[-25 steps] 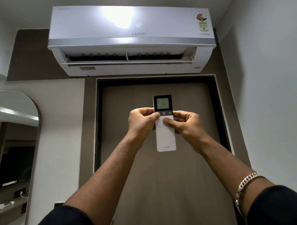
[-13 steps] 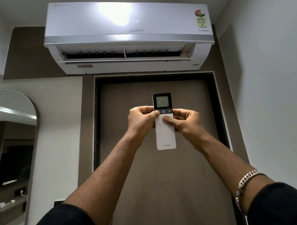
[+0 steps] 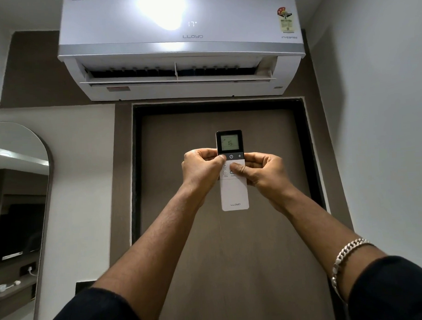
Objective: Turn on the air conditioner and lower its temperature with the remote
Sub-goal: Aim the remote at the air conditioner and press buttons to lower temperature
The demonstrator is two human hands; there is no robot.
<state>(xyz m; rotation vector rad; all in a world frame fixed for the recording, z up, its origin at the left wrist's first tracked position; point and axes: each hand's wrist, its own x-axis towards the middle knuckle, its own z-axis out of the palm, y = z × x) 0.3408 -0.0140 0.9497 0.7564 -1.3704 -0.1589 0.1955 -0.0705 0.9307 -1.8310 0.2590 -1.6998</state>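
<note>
A white wall air conditioner hangs high above the door, its flap open and its front display reading 17. I hold the slim white remote upright in front of the door, pointed up at the unit. Its small screen reads 16. My left hand grips the remote's left edge, thumb on the dark button strip left of the power symbol. My right hand grips the right edge, thumb lying across the white button area.
A brown door in a dark frame fills the wall straight ahead. An arched mirror leans on the left wall and reflects a shelf and a dark screen. A plain white wall runs along the right.
The unit's display dropped from 18 to 17 and the remote's screen from 17 to 16. Both hands kept their hold on the remote; the view tilted slightly.
</note>
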